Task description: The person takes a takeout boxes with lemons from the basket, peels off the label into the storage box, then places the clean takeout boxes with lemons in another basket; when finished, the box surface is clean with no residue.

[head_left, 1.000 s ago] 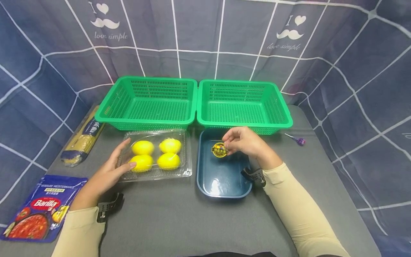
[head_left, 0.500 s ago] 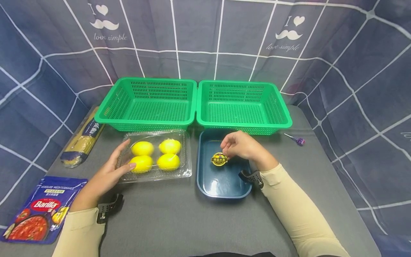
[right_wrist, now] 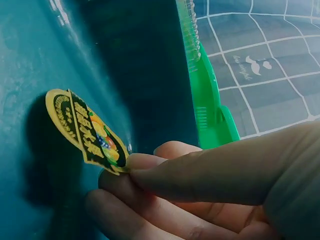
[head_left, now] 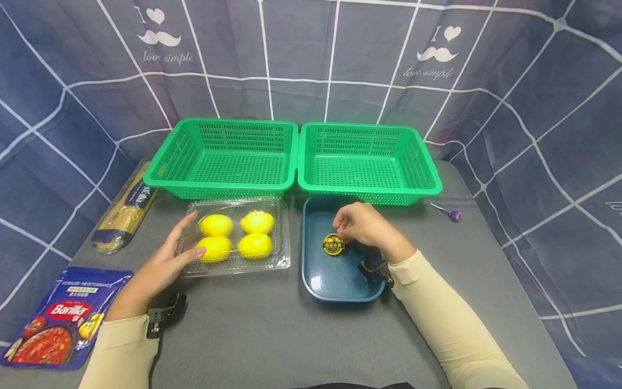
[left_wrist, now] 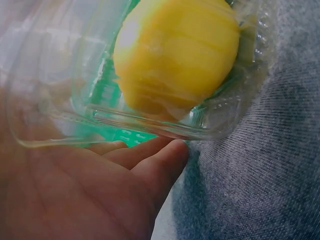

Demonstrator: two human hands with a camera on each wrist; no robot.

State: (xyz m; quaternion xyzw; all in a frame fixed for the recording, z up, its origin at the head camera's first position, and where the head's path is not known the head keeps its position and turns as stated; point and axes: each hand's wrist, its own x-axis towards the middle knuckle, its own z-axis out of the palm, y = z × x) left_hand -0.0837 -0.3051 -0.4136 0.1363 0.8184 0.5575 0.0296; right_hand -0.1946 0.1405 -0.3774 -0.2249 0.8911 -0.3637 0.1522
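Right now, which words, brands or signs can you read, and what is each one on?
"I", heart, moustache, "love simple": backdrop cloth, twice.
"Barilla": blue pouch.
"VERDURE MEDITERRANE", ending unclear: same blue pouch.
"精品水果": sticker pinched by the right hand.
Yellow packet lettering, and small print on pouch and sticker: too blurred to read fully.

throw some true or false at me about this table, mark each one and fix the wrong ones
1. The right hand pinches a round label. True.
2. The left hand touches the clear container. True.
3. The clear container holds six lemons. False: it holds four lemons.
4. The dark blue tray stands left of the clear container. False: the dark blue tray stands to its right.
5. Two green baskets stand side by side. True.
6. The lollipop lies in a basket. False: the lollipop lies on the table.
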